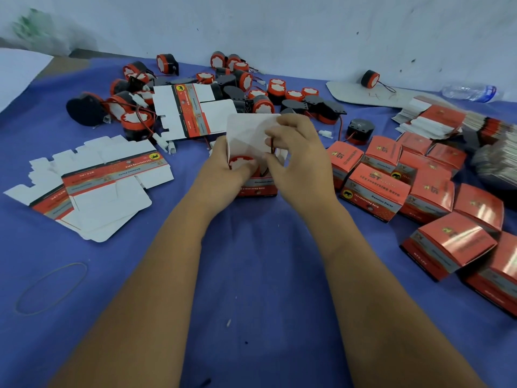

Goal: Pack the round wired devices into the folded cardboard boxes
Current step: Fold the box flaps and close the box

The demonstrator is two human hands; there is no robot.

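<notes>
Open box (256,186) at centre of the blue tabletop (251,261), white lid flap raised. A round device (241,163) sits in the box mouth, red rim and white face showing. Left hand (223,170) curls round the near-left side of the box, thumb against the device: grip closed on box. Right hand (293,161) just right of the device, fingers pinching its dark wire (272,148) above the opening. Loose devices (251,88) heaped beyond the box. Flat unfolded cartons (92,186) left of it; closed red boxes (419,197) to its right. Rubber band (50,288) near-left. Pale wall (279,29) behind the heap.
</notes>
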